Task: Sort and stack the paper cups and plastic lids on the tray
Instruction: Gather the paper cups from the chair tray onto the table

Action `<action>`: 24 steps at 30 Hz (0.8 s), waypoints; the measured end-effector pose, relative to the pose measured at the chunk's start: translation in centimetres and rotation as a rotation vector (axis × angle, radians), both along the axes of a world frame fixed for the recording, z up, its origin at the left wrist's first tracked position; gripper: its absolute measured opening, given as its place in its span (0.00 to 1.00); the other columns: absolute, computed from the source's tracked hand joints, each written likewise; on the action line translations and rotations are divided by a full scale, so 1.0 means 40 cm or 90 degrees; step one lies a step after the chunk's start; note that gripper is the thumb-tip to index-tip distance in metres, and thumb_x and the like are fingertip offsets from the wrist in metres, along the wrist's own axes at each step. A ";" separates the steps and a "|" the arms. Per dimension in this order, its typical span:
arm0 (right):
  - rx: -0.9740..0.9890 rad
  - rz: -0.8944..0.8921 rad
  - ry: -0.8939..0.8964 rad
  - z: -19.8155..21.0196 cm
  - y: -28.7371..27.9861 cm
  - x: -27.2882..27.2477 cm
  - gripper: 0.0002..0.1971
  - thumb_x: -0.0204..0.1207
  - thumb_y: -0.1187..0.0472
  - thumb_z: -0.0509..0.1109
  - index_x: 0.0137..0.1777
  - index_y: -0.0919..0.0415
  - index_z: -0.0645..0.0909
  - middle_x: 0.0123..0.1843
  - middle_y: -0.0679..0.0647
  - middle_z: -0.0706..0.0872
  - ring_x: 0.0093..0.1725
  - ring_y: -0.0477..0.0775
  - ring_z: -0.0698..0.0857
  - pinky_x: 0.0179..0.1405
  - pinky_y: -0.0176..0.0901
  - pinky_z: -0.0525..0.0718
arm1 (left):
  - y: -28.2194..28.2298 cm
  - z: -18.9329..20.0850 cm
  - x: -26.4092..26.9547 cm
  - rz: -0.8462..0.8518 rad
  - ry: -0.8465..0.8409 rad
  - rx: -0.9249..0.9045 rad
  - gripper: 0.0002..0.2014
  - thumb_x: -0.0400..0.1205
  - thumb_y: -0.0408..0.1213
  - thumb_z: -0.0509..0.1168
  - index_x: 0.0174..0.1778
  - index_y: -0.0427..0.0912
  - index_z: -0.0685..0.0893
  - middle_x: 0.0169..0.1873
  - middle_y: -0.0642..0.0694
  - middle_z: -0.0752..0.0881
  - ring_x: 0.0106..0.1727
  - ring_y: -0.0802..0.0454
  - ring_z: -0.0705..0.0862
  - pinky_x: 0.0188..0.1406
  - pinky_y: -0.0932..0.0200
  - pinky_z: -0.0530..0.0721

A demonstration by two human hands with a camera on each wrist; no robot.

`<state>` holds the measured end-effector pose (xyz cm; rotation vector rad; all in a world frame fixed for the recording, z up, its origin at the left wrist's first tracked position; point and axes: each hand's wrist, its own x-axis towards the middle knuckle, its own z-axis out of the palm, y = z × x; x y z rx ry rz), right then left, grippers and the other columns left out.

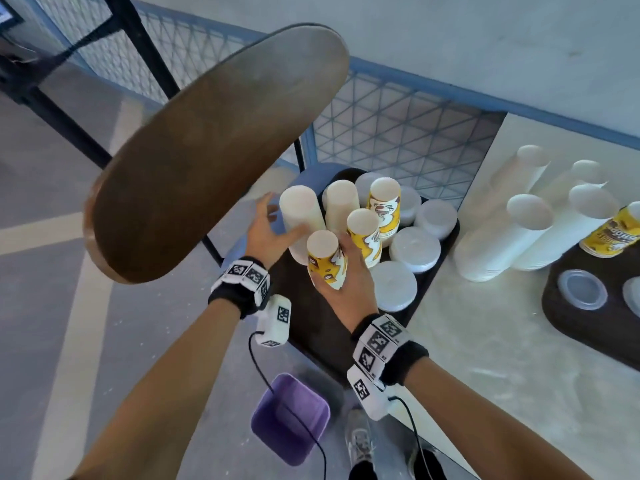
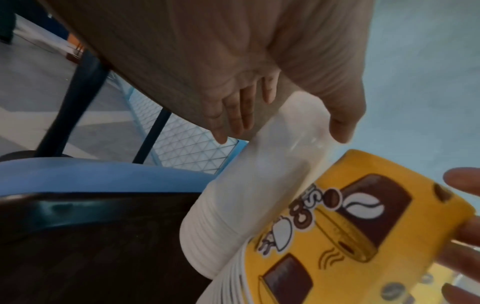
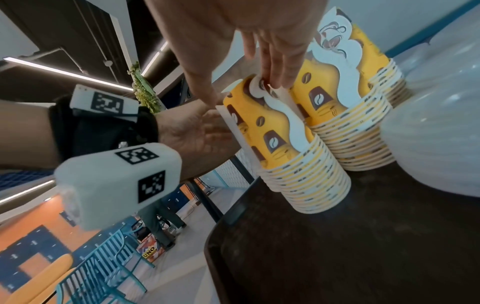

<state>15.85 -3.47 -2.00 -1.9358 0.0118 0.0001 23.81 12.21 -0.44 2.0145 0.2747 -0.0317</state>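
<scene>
A dark tray (image 1: 311,327) holds upside-down cup stacks and lid stacks. My right hand (image 1: 349,271) grips the nearest yellow printed cup stack (image 1: 323,261), thumb on one side and fingers (image 3: 275,67) along the other. My left hand (image 1: 273,230) is spread around a tall white cup stack (image 1: 299,216); its thumb (image 2: 340,127) touches the stack and the fingers lie straight behind it. Two more yellow stacks (image 1: 367,233) (image 1: 386,206) and another white stack (image 1: 341,206) stand behind. Stacks of translucent lids (image 1: 414,249) (image 1: 394,285) fill the tray's right side.
A brown round tabletop (image 1: 214,150) looms close at upper left. The tray rests on a blue seat (image 2: 103,174) beside a beige counter (image 1: 485,341). That counter carries lying white cup stacks (image 1: 519,230) and a second dark tray (image 1: 595,327) with clear lids (image 1: 581,289). A purple bin (image 1: 289,417) stands below.
</scene>
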 end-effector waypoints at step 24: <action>-0.112 -0.019 0.089 -0.089 0.015 -0.100 0.42 0.56 0.55 0.83 0.70 0.57 0.67 0.65 0.55 0.76 0.65 0.53 0.76 0.59 0.42 0.80 | 0.092 -0.085 -0.180 -0.060 0.109 -0.029 0.48 0.63 0.38 0.82 0.75 0.48 0.61 0.69 0.48 0.74 0.69 0.49 0.73 0.72 0.47 0.73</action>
